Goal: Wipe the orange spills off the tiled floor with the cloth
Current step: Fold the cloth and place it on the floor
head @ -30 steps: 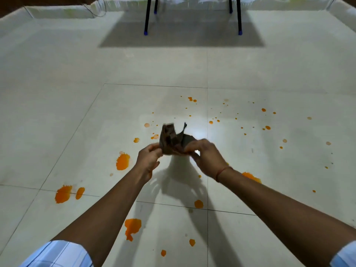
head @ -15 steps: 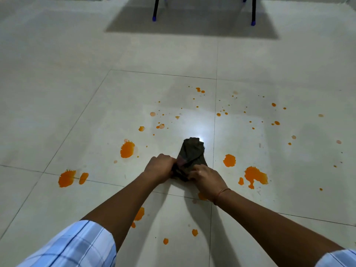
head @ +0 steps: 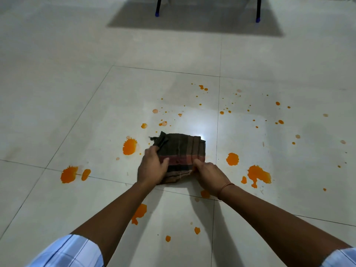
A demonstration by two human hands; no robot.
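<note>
A dark striped cloth lies spread flat on the white tiled floor. My left hand presses on its near left edge. My right hand grips its near right corner. Orange spills surround it: a large blot to the left, a round one to the right, and a bigger splash further right. Another pair of blots lies far left, and a smear shows beside my left forearm. Several small drops dot the tiles beyond the cloth.
Two dark furniture legs with blue feet stand at the far edge, casting a wide shadow. Small orange drops lie between my forearms. A bright light reflection sits just beyond the cloth.
The cloth was bunched up in both hands above the floor; it has come down and now lies spread flat on the tile, with both hands on its near edge.
</note>
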